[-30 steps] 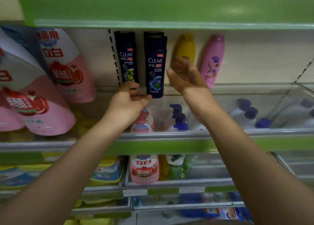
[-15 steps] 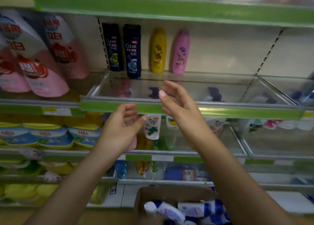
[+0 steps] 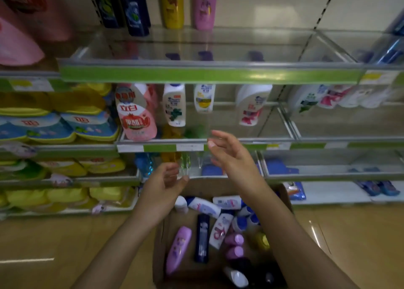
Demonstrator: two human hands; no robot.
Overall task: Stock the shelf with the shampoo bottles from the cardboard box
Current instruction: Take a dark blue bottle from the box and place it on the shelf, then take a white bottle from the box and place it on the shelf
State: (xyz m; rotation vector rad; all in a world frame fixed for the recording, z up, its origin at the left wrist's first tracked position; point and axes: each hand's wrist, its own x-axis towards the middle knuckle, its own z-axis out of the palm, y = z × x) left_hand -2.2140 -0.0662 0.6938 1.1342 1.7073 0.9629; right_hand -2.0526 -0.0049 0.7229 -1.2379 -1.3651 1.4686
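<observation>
Both hands are now seen lowered from the top shelf, where half a second ago they were held at the level of its green front rail; the cardboard box (image 3: 161,240), then barely in view, is now shown almost whole on the floor below them. The left hand (image 3: 161,188) is held above the box's far left corner with its fingers loosely curled and nothing gripped. The right hand (image 3: 231,157) is raised higher, in front of the lower shelf edge, with its fingers spread and relaxed, and nothing is held in it either.

On the upper shelf (image 3: 209,75), four shampoo bottles are stood upright against the back wall: two dark blue bottles (image 3: 129,7), a yellow bottle (image 3: 171,4) and a pink bottle (image 3: 204,4), their tops cut off by the frame. Inside the box, bottles are piled lying down. A lilac bottle (image 3: 178,249) is laid with its long axis running from near left to far right. Beside it, a dark bottle (image 3: 202,237) is laid pointing straight away from the camera. A white bottle (image 3: 220,229) is tilted beside that, and further white bottles (image 3: 205,205) are laid crosswise at the far end.
</observation>
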